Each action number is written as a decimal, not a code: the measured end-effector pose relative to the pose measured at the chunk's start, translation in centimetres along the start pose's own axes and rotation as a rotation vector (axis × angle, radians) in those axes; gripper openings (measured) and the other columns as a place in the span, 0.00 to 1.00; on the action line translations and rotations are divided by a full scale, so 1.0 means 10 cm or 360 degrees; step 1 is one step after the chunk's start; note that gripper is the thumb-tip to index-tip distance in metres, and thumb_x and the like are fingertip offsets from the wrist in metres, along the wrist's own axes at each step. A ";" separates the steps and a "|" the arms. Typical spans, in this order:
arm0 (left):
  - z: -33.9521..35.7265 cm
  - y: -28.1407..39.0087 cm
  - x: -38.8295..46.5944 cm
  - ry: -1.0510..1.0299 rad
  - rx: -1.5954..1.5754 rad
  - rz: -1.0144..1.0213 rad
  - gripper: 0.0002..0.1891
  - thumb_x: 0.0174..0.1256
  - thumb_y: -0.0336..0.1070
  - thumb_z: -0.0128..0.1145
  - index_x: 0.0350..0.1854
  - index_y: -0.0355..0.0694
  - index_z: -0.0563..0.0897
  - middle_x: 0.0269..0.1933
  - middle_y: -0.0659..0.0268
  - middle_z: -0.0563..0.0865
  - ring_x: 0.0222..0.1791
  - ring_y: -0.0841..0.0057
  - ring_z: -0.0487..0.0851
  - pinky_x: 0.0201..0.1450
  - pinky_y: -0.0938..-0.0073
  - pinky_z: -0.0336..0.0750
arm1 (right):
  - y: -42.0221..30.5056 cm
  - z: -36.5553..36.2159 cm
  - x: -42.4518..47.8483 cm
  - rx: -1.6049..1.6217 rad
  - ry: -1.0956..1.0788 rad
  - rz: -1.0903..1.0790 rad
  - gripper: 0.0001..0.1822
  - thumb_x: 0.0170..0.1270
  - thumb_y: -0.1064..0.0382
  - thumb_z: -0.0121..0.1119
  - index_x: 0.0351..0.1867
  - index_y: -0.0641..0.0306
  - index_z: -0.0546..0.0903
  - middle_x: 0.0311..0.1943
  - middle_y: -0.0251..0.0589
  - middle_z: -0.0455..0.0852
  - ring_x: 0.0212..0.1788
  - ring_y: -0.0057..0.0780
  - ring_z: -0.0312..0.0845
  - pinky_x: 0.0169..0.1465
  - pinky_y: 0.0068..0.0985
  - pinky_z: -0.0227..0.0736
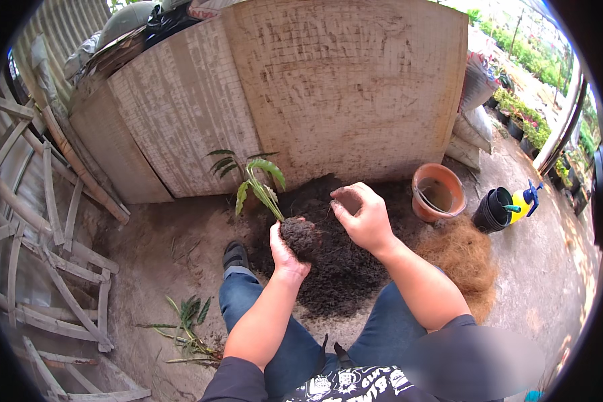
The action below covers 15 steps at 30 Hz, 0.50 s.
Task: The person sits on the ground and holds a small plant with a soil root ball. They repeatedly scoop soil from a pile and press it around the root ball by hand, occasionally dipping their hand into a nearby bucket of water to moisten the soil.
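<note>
My left hand [287, 254] holds the dark root ball [299, 237] of a leafy plant [261, 188], whose stems lean up and to the left. To the right of the root ball, my right hand [364, 216] is raised, its thumb and forefinger curved with a gap between them and soil on the fingertips. Thin roots hang near those fingertips; whether they touch is unclear. Beneath both hands a heap of dark soil [339, 281] spreads over the ground between my legs. Another plant with dark green leaves [223, 162] stands behind the held one.
Right of the soil are a terracotta-coloured pot [420, 203], brown fibre [462, 261], stacked black pots [488, 213] and a yellow spray bottle [521, 203]. Uprooted plants [188, 326] lie at lower left, near wooden frames [55, 266]. A large board [352, 90] stands behind the soil.
</note>
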<state>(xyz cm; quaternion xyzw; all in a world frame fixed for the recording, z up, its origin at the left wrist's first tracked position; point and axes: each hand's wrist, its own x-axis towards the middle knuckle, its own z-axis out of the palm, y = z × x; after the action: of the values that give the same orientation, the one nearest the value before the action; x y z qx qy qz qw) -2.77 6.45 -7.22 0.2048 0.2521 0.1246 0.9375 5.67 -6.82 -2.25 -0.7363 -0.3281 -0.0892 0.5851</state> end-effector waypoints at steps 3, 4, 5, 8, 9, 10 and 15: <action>0.03 0.00 -0.01 0.0002 -0.0016 0.0005 0.20 0.60 0.54 0.39 0.33 0.43 0.78 0.30 0.64 0.82 0.31 0.66 0.80 0.32 0.61 0.74 | 0.07 -0.04 0.02 0.0180 -0.0010 0.0172 0.08 0.51 0.68 0.60 0.33 0.67 0.80 0.30 0.40 0.81 0.32 0.25 0.78 0.37 0.20 0.72; 0.04 0.00 -0.01 0.0011 -0.0014 0.0009 0.20 0.60 0.54 0.39 0.33 0.43 0.78 0.30 0.64 0.82 0.31 0.66 0.80 0.32 0.61 0.74 | 0.09 -0.06 0.03 0.0251 -0.0014 0.0247 0.07 0.52 0.68 0.60 0.33 0.68 0.80 0.30 0.40 0.82 0.33 0.23 0.78 0.37 0.19 0.71; 0.06 0.00 -0.02 0.0018 -0.0013 0.0013 0.20 0.60 0.54 0.40 0.33 0.43 0.78 0.30 0.64 0.82 0.30 0.66 0.80 0.32 0.62 0.74 | 0.10 -0.09 0.04 0.0256 -0.0036 0.0277 0.07 0.53 0.68 0.59 0.33 0.68 0.80 0.30 0.39 0.82 0.33 0.22 0.78 0.37 0.19 0.71; -0.01 0.02 0.00 -0.0017 0.0017 0.0002 0.20 0.60 0.54 0.40 0.33 0.42 0.78 0.30 0.64 0.82 0.30 0.66 0.80 0.31 0.62 0.74 | 0.06 -0.16 0.08 0.0253 -0.0108 0.0341 0.07 0.54 0.68 0.58 0.35 0.68 0.80 0.30 0.38 0.83 0.33 0.19 0.76 0.38 0.19 0.71; -0.03 0.03 0.02 -0.0042 0.0032 -0.0011 0.21 0.59 0.54 0.41 0.33 0.42 0.78 0.30 0.65 0.82 0.30 0.66 0.80 0.31 0.62 0.74 | 0.08 -0.18 0.09 0.0247 -0.0103 0.0329 0.08 0.55 0.68 0.58 0.35 0.68 0.80 0.30 0.38 0.83 0.33 0.19 0.76 0.38 0.19 0.71; -0.03 0.02 0.03 -0.0038 0.0041 0.0015 0.21 0.59 0.55 0.41 0.33 0.42 0.78 0.31 0.64 0.82 0.30 0.65 0.80 0.31 0.62 0.74 | 0.12 -0.20 0.10 0.0242 -0.0097 0.0317 0.08 0.55 0.67 0.58 0.35 0.68 0.80 0.30 0.38 0.83 0.33 0.19 0.76 0.38 0.19 0.71; -0.02 0.01 0.04 0.0036 0.0004 0.0020 0.22 0.59 0.56 0.41 0.34 0.43 0.79 0.31 0.63 0.82 0.30 0.64 0.80 0.31 0.62 0.74 | 0.19 -0.35 0.19 0.0257 -0.0210 0.0433 0.09 0.56 0.66 0.57 0.36 0.69 0.80 0.29 0.36 0.82 0.32 0.19 0.75 0.39 0.20 0.70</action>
<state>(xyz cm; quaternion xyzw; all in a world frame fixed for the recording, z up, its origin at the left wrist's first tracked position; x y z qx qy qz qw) -2.57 6.70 -7.52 0.2059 0.2615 0.1324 0.9336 9.16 -9.54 -1.77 -0.7287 -0.2691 0.0660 0.6263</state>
